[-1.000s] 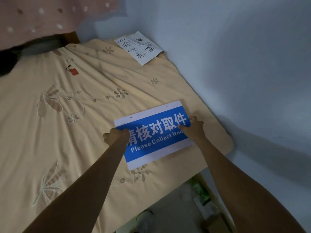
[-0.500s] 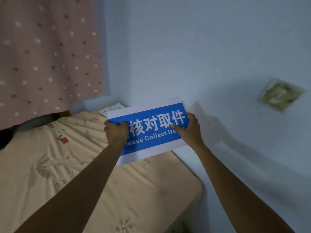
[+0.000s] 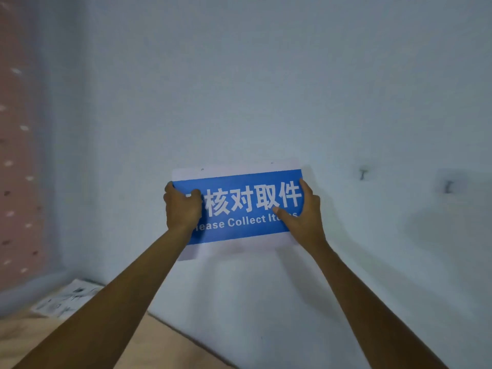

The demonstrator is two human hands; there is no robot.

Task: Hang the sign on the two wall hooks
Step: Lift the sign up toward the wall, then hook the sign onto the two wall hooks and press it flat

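The sign (image 3: 239, 206) was held up in front of the wall (image 3: 266, 89), tilted a little, its right end higher. The left hand (image 3: 181, 209) had its grip on the sign's left end, the right hand (image 3: 303, 217) on its right end. Two hooks (image 3: 362, 173) (image 3: 449, 186) sat on the wall well to the right of the sign, side by side. The bed (image 3: 159, 339) lay below, at the lower left, with a paper (image 3: 66, 299) on it near the corner. A curtain (image 3: 16, 169) hung at the far left
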